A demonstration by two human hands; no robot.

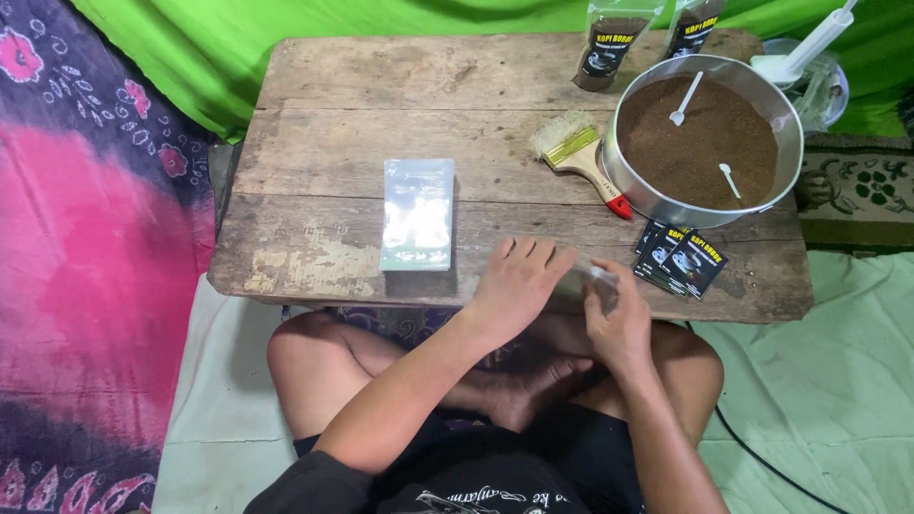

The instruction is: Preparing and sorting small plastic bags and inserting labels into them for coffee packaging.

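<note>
My left hand (515, 282) and my right hand (621, 322) meet at the near edge of a low wooden table (400, 105). Between them they hold a small clear plastic pouch (587, 282), the left hand's fingers laid over it and the right hand pinching its right end. A stack of clear pouches (417, 213) lies on the table to the left of my left hand. Right of my hands lies a small pile of black printed labels (682, 259).
A round metal pan of brown powder (706, 143) with two white spoons stands at the back right. A wooden-handled brush (581, 154) lies beside it. Two filled pouches (609, 46) stand at the far edge. Green cloth hangs behind; patterned pink cloth lies left.
</note>
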